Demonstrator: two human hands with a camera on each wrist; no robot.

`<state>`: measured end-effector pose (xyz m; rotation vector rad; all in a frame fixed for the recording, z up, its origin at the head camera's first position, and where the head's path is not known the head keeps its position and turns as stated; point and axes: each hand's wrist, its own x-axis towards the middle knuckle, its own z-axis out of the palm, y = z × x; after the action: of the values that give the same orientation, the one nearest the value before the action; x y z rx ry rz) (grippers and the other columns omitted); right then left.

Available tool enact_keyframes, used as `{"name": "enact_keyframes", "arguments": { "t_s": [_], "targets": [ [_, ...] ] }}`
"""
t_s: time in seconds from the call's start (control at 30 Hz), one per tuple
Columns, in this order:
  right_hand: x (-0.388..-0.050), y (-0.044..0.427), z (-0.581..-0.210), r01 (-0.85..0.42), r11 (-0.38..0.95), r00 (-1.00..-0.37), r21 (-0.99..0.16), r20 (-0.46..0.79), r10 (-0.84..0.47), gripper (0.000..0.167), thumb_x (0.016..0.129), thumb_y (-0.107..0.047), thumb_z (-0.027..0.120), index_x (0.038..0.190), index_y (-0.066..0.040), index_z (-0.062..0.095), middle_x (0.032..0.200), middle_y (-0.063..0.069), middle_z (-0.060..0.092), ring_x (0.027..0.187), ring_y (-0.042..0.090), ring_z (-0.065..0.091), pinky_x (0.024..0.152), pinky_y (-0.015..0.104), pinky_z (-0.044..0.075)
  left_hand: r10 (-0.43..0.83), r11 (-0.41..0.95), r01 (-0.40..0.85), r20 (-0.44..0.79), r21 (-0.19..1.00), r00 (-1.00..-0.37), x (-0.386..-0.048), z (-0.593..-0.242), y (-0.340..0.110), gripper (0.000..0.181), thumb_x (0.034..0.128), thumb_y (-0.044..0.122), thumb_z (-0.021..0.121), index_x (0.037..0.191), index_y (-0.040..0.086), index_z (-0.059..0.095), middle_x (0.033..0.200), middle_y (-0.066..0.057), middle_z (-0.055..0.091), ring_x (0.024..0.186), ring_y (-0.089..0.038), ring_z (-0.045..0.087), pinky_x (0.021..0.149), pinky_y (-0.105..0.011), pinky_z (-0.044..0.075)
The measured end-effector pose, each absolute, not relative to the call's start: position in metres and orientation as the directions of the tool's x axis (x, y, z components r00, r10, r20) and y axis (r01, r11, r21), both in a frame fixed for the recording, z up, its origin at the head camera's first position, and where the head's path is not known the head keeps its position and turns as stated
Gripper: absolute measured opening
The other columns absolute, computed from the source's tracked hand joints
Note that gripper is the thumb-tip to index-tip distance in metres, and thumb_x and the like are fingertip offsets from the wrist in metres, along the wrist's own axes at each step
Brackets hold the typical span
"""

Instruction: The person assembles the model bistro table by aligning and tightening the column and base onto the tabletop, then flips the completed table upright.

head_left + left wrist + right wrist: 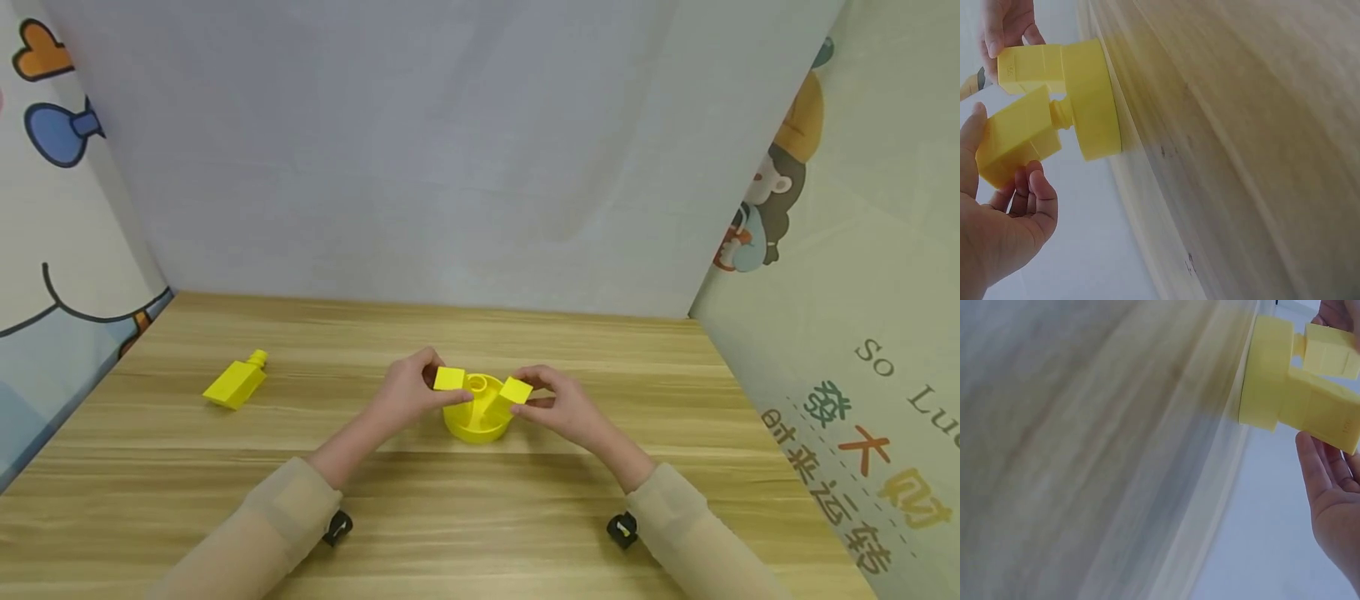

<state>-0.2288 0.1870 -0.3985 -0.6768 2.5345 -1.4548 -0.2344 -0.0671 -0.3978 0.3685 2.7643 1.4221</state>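
A round yellow base (477,432) with a raised rim stands on the wooden table. My left hand (408,392) grips a yellow block (450,378) with a ribbed neck (1061,114), which points at the base's side in the left wrist view; whether it touches is unclear. My right hand (562,404) holds a second yellow block (516,390) between thumb and fingers. In the right wrist view that block (1325,412) reaches into or against the base, tilted. A ring shape (477,383) shows inside the base.
Another yellow block with a ribbed neck (237,383) lies on the left part of the table (300,333). Two black pieces (338,528) (622,529) sit by my sleeves. A pale cloth hangs behind, and printed cloths stand at both sides.
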Motion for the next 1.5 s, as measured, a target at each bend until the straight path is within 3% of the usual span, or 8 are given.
{"name": "enact_keyframes", "arguments": {
  "t_s": [0.2, 0.37, 0.63, 0.97, 1.23, 1.37, 1.5],
  "targets": [
    [-0.225, 0.183, -0.394, -0.336, 0.449, -0.888, -0.828, 0.12, -0.445, 0.047, 0.082, -0.003, 0.071, 0.123, 0.007, 0.051, 0.12, 0.022, 0.057, 0.105, 0.037, 0.059, 0.085, 0.038, 0.054, 0.29, 0.572, 0.271, 0.118, 0.774, -0.95, -0.234, -0.397, -0.065, 0.047, 0.0694, 0.036, 0.083, 0.098, 0.008, 0.059, 0.086, -0.002, 0.061, 0.077, -0.015, 0.054, 0.067, -0.025, 0.049],
    [-0.229, 0.187, -0.4, -0.355, 0.459, -0.884, -0.815, 0.133, -0.449, 0.047, 0.081, -0.01, 0.073, 0.122, 0.002, 0.053, 0.119, 0.017, 0.059, 0.105, 0.032, 0.059, 0.084, 0.032, 0.054, 0.347, 0.516, 0.301, 0.126, 0.802, -0.929, -0.236, -0.398, -0.071, 0.047, 0.0728, 0.026, 0.082, 0.109, 0.006, 0.06, 0.099, -0.004, 0.064, 0.084, -0.015, 0.057, 0.071, -0.026, 0.052],
    [-0.234, 0.19, -0.403, -0.363, 0.439, -0.873, -0.822, 0.136, -0.468, 0.047, 0.081, -0.02, 0.075, 0.12, -0.004, 0.056, 0.117, 0.01, 0.06, 0.103, 0.026, 0.059, 0.083, 0.027, 0.054, 0.423, 0.398, 0.289, 0.105, 0.871, -0.9, -0.243, -0.402, -0.086, 0.043, 0.0758, 0.023, 0.08, 0.11, 0.006, 0.06, 0.1, -0.006, 0.064, 0.084, -0.017, 0.06, 0.073, -0.026, 0.053],
    [-0.234, 0.19, -0.402, -0.375, 0.429, -0.86, -0.822, 0.136, -0.492, 0.047, 0.081, -0.021, 0.075, 0.121, -0.004, 0.056, 0.116, 0.01, 0.059, 0.102, 0.028, 0.058, 0.082, 0.025, 0.054, 0.54, 0.351, 0.287, 0.058, 0.891, -0.84, -0.25, -0.399, -0.091, 0.043, 0.0878, 0.016, 0.067, 0.126, 0.002, 0.054, 0.112, -0.012, 0.061, 0.098, -0.024, 0.06, 0.082, -0.032, 0.053],
    [-0.232, 0.19, -0.403, -0.394, 0.436, -0.86, -0.809, 0.158, -0.484, 0.045, 0.08, -0.021, 0.075, 0.119, -0.004, 0.057, 0.113, 0.008, 0.061, 0.101, 0.022, 0.059, 0.08, 0.024, 0.054, 0.612, 0.347, 0.345, 0.068, 0.872, -0.788, -0.254, -0.4, -0.092, 0.039, 0.0943, 0.008, 0.056, 0.132, 0.003, 0.048, 0.121, -0.014, 0.057, 0.108, -0.03, 0.057, 0.088, -0.035, 0.052],
    [-0.232, 0.189, -0.404, -0.39, 0.436, -0.866, -0.811, 0.162, -0.473, 0.046, 0.08, -0.02, 0.076, 0.119, -0.004, 0.057, 0.115, 0.009, 0.06, 0.102, 0.025, 0.059, 0.08, 0.024, 0.054, 0.595, 0.378, 0.325, 0.041, 0.867, -0.802, -0.252, -0.399, -0.09, 0.043, 0.0927, 0.016, 0.06, 0.133, 0.009, 0.047, 0.127, -0.01, 0.054, 0.115, -0.029, 0.053, 0.093, -0.04, 0.048],
    [-0.233, 0.189, -0.406, -0.387, 0.445, -0.87, -0.807, 0.16, -0.466, 0.046, 0.08, -0.022, 0.075, 0.119, -0.005, 0.057, 0.115, 0.008, 0.06, 0.102, 0.024, 0.059, 0.08, 0.024, 0.054, 0.438, 0.452, 0.251, 0.032, 0.856, -0.898, -0.242, -0.4, -0.08, 0.054, 0.0805, 0.028, 0.076, 0.125, 0.01, 0.049, 0.117, -0.006, 0.056, 0.108, -0.023, 0.054, 0.09, -0.038, 0.049]
  ]
}}
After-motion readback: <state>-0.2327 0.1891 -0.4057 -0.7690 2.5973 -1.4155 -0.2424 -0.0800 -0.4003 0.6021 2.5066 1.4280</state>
